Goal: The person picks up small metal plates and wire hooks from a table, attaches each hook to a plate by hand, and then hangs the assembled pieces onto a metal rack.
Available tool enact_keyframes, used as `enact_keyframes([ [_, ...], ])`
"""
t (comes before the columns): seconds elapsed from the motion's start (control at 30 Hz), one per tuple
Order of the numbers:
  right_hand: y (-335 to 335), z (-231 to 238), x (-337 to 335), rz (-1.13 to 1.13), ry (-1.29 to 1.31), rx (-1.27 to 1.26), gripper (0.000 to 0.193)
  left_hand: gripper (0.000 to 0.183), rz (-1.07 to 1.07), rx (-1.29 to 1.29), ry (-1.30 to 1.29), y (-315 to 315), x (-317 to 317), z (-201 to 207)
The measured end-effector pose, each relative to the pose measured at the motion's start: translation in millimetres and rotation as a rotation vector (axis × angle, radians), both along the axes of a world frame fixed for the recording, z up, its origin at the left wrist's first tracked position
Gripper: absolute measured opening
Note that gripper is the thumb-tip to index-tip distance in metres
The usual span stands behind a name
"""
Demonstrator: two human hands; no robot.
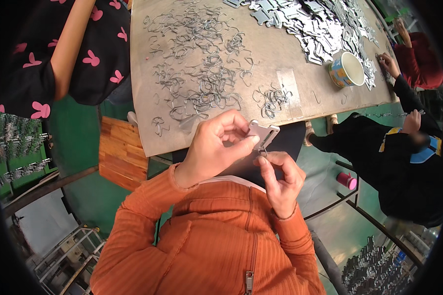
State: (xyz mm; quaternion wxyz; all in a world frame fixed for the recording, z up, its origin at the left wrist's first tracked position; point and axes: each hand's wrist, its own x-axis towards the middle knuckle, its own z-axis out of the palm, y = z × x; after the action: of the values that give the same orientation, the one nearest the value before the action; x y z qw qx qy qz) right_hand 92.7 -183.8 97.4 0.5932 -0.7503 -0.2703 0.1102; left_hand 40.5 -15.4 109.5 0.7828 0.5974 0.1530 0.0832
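Note:
My left hand (221,142) pinches a small flat metal plate (263,133) with slots and notched corners, held above the table's near edge. Close below it, my right hand (281,181) has thumb and forefinger pressed on a bent wire hook (263,151), which meets the plate's lower end; whether it passes through a slot I cannot tell. On the table (261,49) lies a wide spread of loose wire hooks (209,83). A smaller heap of hooks (272,101) sits nearer to my hands, beside a strip of clear tape (289,88).
A big pile of metal plates (312,24) covers the far right, with a paper cup (346,70) beside it. Co-workers stand at the left (91,54) and right (369,147). A wooden stool (121,152) is at the left, a pink mug (346,180) low at the right.

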Motion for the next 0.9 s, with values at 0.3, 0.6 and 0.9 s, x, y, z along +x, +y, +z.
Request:
enact_keyframes([
  [0.3,0,-10,-1,0.008,-0.06,-0.144,0.011,0.012,0.016,0.481,-0.078,-5,-7,1],
  [0.6,21,-12,63,0.037,0.018,-0.155,0.01,0.012,0.036,0.439,-0.175,-7,-27,-33],
  [0.9,219,-44,138,0.537,-0.388,-0.304,0.006,0.014,0.058,0.417,-0.237,-6,-31,-48],
])
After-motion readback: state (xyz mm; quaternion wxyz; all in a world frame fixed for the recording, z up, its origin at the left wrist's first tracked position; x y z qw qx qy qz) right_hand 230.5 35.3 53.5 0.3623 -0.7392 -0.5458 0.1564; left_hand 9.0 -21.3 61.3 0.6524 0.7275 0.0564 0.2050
